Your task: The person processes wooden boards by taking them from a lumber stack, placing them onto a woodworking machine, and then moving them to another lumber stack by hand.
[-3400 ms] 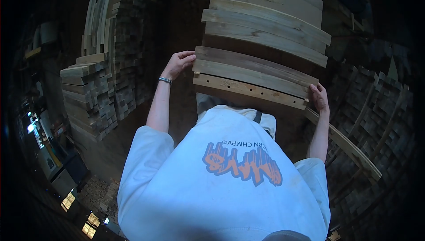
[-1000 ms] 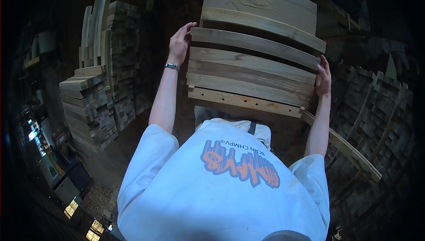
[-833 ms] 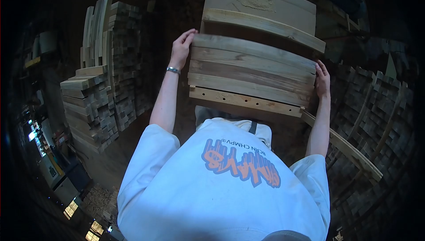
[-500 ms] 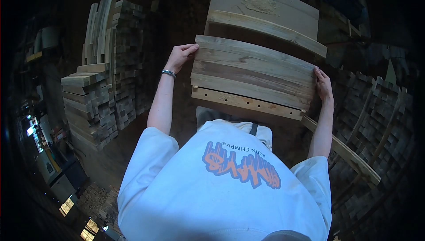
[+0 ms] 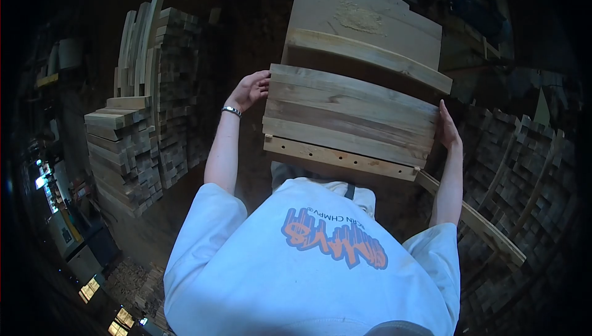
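Observation:
Several wooden boards (image 5: 351, 111) lie side by side in front of me, their long edges together, forming one panel. My left hand (image 5: 250, 91) is at the panel's left end, its fingers loosely stretched out and the fingertips right at the far corner. At the right end, my right hand (image 5: 449, 127) lies along the board ends, fingers straight and pointing away from me. Below the near board runs a pale wooden rail (image 5: 339, 158) with a row of dark holes.
Beyond the panel, a pale plank (image 5: 370, 58) edges a surface holding a heap of sawdust (image 5: 359, 18). Stacked lumber (image 5: 123, 151) stands to the left. More stacked wood (image 5: 499, 169) fills the right side, with a long batten (image 5: 487, 225) in front of it.
My left hand has loosened from its pinch on the far left corner, fingers now extended beside the boards. My right hand has slid slightly nearer along the end. The view has shifted a little.

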`<state>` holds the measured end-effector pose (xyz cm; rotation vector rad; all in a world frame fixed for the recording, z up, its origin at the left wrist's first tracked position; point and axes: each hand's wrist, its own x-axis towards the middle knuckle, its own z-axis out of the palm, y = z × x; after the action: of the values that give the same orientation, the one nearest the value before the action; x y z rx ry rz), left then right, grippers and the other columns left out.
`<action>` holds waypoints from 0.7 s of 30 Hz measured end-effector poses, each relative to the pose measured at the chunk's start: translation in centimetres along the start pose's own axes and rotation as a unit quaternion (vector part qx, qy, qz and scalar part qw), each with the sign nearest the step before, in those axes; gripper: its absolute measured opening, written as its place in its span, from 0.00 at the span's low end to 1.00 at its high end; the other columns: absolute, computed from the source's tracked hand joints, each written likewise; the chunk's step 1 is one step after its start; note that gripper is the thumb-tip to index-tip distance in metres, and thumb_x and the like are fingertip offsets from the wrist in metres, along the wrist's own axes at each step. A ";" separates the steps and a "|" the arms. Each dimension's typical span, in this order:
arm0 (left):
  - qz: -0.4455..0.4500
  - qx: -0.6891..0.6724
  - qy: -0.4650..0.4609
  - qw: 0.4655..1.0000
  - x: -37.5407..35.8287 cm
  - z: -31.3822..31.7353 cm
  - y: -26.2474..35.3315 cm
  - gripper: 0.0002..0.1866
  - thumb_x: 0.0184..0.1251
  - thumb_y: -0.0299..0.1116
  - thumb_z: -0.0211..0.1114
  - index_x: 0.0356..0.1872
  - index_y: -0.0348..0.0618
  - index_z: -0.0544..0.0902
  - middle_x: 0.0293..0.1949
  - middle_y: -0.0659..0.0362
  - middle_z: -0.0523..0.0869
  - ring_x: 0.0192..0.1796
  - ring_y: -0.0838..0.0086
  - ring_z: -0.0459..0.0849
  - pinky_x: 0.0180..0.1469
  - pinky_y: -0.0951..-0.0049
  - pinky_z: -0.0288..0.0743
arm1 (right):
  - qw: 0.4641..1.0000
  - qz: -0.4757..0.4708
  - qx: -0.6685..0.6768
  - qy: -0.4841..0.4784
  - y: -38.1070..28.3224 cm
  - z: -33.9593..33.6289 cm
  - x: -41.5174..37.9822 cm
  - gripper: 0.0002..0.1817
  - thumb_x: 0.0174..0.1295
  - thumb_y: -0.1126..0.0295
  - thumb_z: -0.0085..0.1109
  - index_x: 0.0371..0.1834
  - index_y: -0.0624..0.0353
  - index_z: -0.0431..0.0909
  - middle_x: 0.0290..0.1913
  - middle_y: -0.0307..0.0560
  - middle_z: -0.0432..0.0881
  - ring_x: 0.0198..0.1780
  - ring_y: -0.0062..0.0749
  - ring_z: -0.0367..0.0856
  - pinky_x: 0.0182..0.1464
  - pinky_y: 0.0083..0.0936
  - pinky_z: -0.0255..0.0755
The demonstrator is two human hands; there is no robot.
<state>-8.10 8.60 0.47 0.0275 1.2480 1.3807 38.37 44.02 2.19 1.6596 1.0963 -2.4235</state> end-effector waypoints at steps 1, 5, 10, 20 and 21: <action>-0.013 -0.041 -0.004 0.999 0.6 -0.7 0.5 0.15 0.69 0.38 0.61 0.49 0.39 0.79 0.39 0.61 0.83 0.43 0.77 0.82 0.47 0.74 0.77 | 1.000 -0.001 0.020 -0.022 -0.7 0.2 0.5 0.34 0.67 0.40 0.46 0.62 0.59 0.71 0.57 0.40 0.77 0.57 0.27 0.74 0.61 0.30 0.64; 0.090 0.111 0.123 0.982 4.1 1.7 3.8 0.19 0.70 0.41 0.60 0.49 0.34 0.81 0.45 0.54 0.86 0.48 0.73 0.83 0.50 0.70 0.78 | 0.938 -0.268 -0.123 0.184 -3.0 0.7 3.3 0.29 0.69 0.47 0.48 0.62 0.59 0.73 0.58 0.44 0.78 0.57 0.28 0.74 0.60 0.26 0.64; 0.143 0.377 0.192 0.895 6.9 4.2 5.2 0.18 0.68 0.41 0.63 0.49 0.35 0.83 0.45 0.54 0.87 0.46 0.76 0.83 0.51 0.73 0.77 | 0.877 -0.255 -0.296 0.280 -4.6 4.8 2.6 0.26 0.68 0.53 0.55 0.53 0.67 0.78 0.48 0.43 0.84 0.49 0.24 0.78 0.53 0.21 0.67; 0.109 0.301 0.131 0.939 2.3 3.4 3.3 0.18 0.65 0.37 0.66 0.49 0.34 0.82 0.45 0.56 0.86 0.46 0.77 0.83 0.51 0.76 0.77 | 0.982 -0.156 -0.089 0.068 -1.2 0.6 0.3 0.19 0.65 0.56 0.60 0.49 0.60 0.79 0.43 0.32 0.79 0.45 0.15 0.73 0.48 0.17 0.65; 0.078 0.250 0.108 0.959 2.2 3.0 3.2 0.18 0.65 0.36 0.66 0.49 0.34 0.82 0.45 0.56 0.86 0.47 0.76 0.83 0.51 0.75 0.78 | 0.981 -0.163 -0.083 0.059 -1.1 0.9 0.1 0.19 0.64 0.57 0.61 0.49 0.60 0.79 0.43 0.32 0.80 0.45 0.15 0.73 0.48 0.17 0.65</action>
<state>-9.02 13.00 2.48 0.3415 1.7874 1.1882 37.17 44.34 2.86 1.7060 1.6582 -2.3471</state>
